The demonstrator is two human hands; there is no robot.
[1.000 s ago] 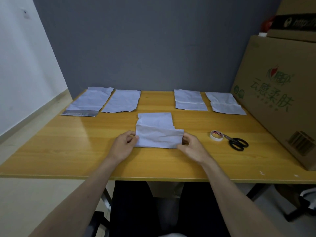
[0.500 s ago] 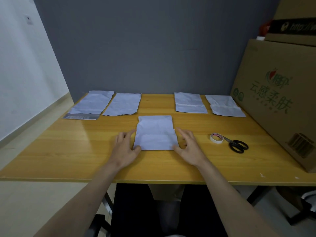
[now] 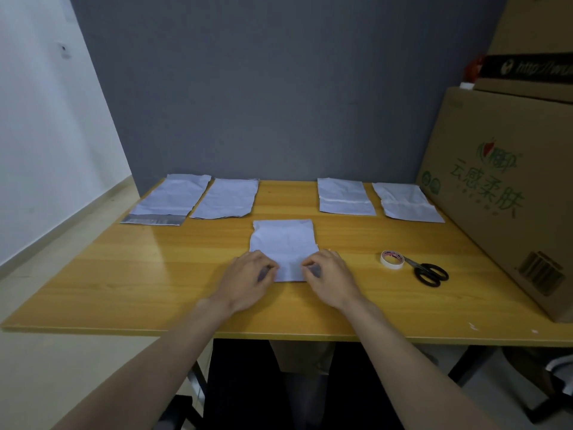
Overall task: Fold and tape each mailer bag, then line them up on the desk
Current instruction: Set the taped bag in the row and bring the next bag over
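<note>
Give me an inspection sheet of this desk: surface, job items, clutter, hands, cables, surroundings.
Surface: wooden desk, glossy, scuffed white at the near right edge.
Job's things: folded mailer bag at centre; two flat bags back left, two folded bags back right; tape roll touching black scissors on the right.
Clutter: nothing seen.
Grippers: left hand and right hand, fingers curled, grip the centre bag's near corners.
Cables: nothing seen.
Surroundings: grey wall behind, printed cardboard box at the right with a second box stacked above.
</note>
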